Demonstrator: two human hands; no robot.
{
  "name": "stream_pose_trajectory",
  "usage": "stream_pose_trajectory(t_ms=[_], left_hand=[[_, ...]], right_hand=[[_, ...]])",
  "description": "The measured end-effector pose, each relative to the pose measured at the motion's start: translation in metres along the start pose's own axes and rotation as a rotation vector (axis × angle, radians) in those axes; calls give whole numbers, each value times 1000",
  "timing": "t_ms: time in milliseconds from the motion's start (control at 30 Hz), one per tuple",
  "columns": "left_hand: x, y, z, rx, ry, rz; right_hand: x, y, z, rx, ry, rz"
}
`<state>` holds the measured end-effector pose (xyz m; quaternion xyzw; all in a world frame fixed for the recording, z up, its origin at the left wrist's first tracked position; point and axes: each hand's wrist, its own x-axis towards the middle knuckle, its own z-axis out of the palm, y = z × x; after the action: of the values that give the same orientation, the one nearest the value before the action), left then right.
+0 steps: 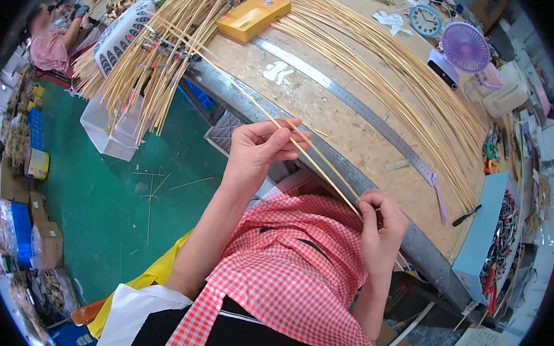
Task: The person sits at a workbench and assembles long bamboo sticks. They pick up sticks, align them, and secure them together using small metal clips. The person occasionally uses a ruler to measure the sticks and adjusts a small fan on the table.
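Note:
Two thin straw-coloured sticks (325, 177) stretch slantwise between my hands, in front of the workbench edge. My left hand (261, 147) pinches them between thumb and fingers, and at least one runs on past it toward the upper left. Lower and to the right, my right hand (383, 227) closes thumb and fingers on the sticks' near part. Beyond my left hand, a large bundle of similar sticks (156, 69) overhangs the bench corner, with small dark and red clips among them.
The bench (350, 130) carries a long steel ruler (355, 105), rows of loose sticks (384, 58), a yellow box (253, 17), a clock (425, 21) and a purple fan (466, 47). A light-blue box (469, 256) of small metal pieces stands right. Another person (50, 44) sits far left.

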<state>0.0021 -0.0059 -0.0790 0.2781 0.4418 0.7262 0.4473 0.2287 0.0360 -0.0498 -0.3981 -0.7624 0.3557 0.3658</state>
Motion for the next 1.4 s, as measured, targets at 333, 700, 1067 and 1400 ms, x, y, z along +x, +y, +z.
stream_pose_trajectory(t_ms=[333, 700, 1067, 1400], left_hand=[[-3, 3, -2, 11, -11, -5], [-1, -3, -1, 32, -26, 3], [-5, -4, 4, 44, 43, -53], [-9, 9, 8, -5, -33, -56]], right_hand=[[0, -5, -2, 38, -150, -65], [125, 93, -53, -766, 28, -180], [149, 140, -55, -865, 8, -105], [150, 125, -53, -1088, -4, -426]])
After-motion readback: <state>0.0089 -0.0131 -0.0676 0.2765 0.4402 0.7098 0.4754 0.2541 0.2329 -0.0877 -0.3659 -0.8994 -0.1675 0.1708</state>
